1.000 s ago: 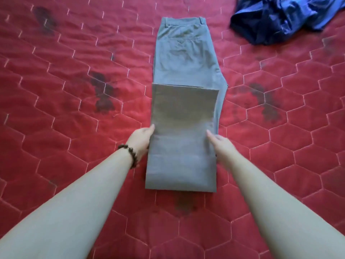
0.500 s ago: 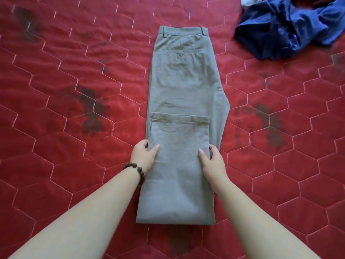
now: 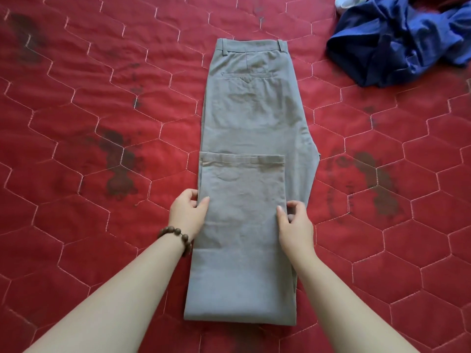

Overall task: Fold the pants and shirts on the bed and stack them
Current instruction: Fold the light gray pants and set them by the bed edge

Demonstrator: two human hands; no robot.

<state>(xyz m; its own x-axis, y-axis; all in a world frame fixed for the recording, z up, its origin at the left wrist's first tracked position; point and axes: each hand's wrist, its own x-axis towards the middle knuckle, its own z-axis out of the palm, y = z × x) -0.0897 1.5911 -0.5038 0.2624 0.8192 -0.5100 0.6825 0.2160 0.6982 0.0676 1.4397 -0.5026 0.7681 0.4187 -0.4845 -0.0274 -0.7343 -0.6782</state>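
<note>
Grey pants (image 3: 252, 118) lie lengthwise on the red quilted bed (image 3: 102, 98), waistband at the far end. Their legs are folded back over themselves, so the cuffs lie across the middle of the garment. My left hand (image 3: 187, 215), with a brown bead bracelet on the wrist, pinches the left edge of the folded part, thumb on top and fingers under the edge. My right hand (image 3: 295, 225) pinches the right edge the same way. A crumpled blue shirt (image 3: 397, 39) lies at the far right of the bed.
The bedcover has a hexagon stitch pattern with dark printed patches left and right of the pants. A small white object (image 3: 346, 2) peeks out at the top edge beside the blue shirt.
The folded leg part, held raised a second ago, now lies flat on the pants. Both hands slid to its side edges and closed on them. The view shifted so more of the pants shows.
</note>
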